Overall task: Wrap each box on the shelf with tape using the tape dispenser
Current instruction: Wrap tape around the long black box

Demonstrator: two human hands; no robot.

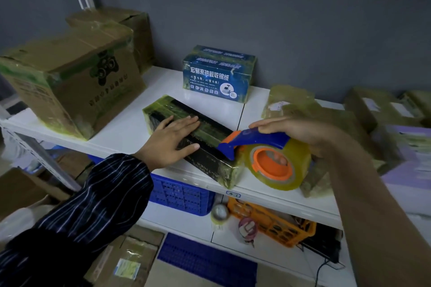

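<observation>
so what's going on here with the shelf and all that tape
A person is taping a long black box on the white shelf. The left hand lies flat on top of it, while the right hand grips the blue and orange tape dispenser, its nose against the box's near end. The neighbouring boxes already carry yellowish tape.

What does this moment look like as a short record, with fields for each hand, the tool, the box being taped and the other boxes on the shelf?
left hand: flat on the black box, fingers straight
right hand: grips the tape dispenser
tape dispenser: blue nose at the black box's near end
other boxes: blue box behind, large cardboard box at left, on the white shelf
</observation>
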